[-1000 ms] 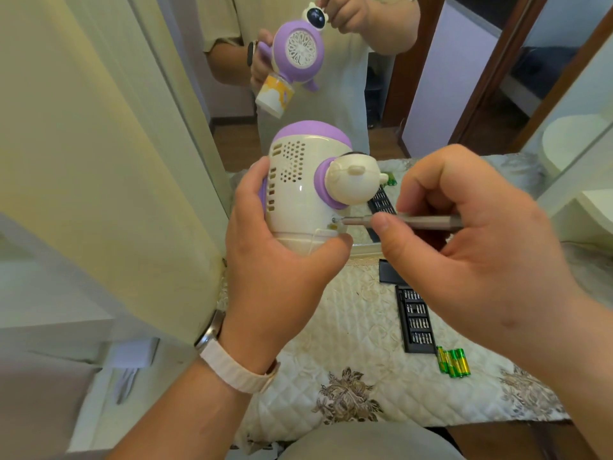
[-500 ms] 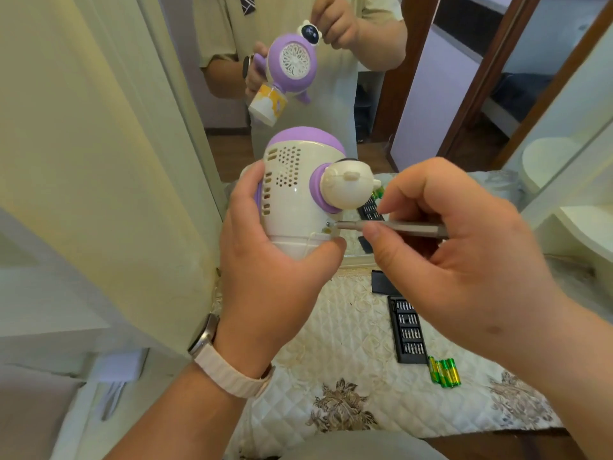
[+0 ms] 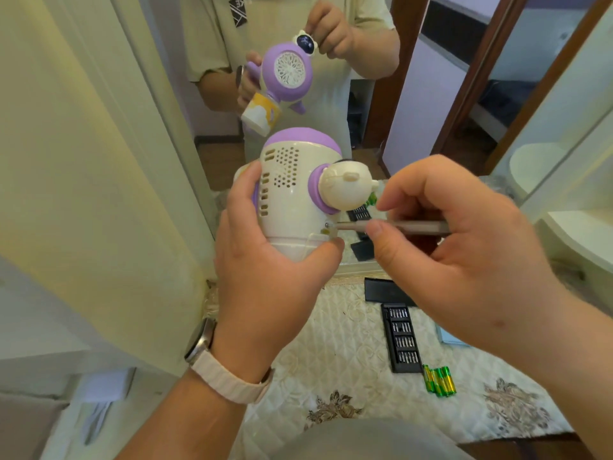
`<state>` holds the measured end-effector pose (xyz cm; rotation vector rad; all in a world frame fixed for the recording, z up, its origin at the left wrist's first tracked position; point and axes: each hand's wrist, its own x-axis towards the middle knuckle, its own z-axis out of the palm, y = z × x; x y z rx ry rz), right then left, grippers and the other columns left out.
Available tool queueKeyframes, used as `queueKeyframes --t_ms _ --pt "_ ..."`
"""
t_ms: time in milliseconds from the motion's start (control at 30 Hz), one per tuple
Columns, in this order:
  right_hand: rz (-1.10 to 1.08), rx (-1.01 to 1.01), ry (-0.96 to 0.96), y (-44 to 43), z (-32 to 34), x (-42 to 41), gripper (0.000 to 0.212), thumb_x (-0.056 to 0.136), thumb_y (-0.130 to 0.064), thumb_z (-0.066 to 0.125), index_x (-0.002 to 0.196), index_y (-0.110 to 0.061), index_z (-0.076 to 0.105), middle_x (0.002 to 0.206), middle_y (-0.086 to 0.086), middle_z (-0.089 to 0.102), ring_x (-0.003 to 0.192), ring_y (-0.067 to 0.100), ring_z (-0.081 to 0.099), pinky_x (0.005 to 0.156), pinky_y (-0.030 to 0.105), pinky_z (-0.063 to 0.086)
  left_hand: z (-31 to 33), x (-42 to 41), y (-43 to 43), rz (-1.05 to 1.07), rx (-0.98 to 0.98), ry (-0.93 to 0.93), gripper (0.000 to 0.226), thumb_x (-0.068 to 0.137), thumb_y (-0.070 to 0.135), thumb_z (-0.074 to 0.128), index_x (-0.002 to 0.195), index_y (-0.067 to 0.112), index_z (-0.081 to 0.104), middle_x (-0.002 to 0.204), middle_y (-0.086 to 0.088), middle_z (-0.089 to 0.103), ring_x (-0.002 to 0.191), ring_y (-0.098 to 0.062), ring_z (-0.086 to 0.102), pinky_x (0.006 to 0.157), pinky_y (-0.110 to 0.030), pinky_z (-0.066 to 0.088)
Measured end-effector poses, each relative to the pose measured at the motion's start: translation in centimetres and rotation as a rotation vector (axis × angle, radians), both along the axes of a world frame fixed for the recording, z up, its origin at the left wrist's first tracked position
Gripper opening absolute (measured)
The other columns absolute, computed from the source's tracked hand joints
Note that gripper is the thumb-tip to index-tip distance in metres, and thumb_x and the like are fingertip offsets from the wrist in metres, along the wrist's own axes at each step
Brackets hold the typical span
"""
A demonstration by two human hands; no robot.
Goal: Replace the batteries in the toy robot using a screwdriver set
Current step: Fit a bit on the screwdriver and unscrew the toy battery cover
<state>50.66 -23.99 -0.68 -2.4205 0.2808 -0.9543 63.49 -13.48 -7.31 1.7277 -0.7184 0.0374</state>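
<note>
Above the quilted cloth (image 3: 348, 330), screwdriver (image 3: 394, 226) level (tip leftward), touching toy robot (image 3: 295, 197).

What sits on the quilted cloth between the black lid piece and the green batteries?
In the head view, the open bit case lies between the black lid and the green batteries.

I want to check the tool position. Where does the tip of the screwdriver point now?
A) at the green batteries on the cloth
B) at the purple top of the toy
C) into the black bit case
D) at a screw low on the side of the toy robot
D: the right hand holds the screwdriver level, its tip at a small screw low on the toy robot, which the left hand grips.
</note>
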Motion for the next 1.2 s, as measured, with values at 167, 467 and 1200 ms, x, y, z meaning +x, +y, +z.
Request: queueKeyframes --t_ms 167,467,1200 --pt "0.001 0.032 0.015 -0.4 -0.6 0.2 0.010 0.090 -0.027 0.059 0.086 -0.018 0.055 0.063 -0.003 0.054 0.061 0.022 0.052 0.050 0.030 0.038 -0.4 0.0 -0.4 0.006 0.020 -0.008 0.096 0.056 0.043 0.081 0.136 0.050 0.029 0.133 0.017 0.047 0.119 -0.015 0.055 0.093 -0.045 0.053" --pt "0.033 0.031 0.031 -0.9 -1.2 0.7 0.008 0.086 -0.019 0.064 0.089 -0.017 0.057 0.060 0.000 0.053 0.059 0.021 0.050 0.048 0.027 0.038 -0.5 0.4 -0.3 0.055 0.045 -0.020 0.098 0.055 0.043 0.080 0.139 0.045 0.029 0.129 0.018 0.047 0.117 -0.014 0.054 0.094 -0.046 0.051" --pt "-0.005 0.129 0.101 -1.6 -1.4 1.5 0.010 0.087 -0.028 0.063 0.086 -0.023 0.055 0.066 0.000 0.054 0.054 0.017 0.049 0.044 0.019 0.035 -1.3 1.2 -1.1 0.017 0.052 0.012 0.097 0.056 0.044 0.080 0.138 0.049 0.028 0.133 0.017 0.046 0.120 -0.017 0.053 0.095 -0.047 0.051"
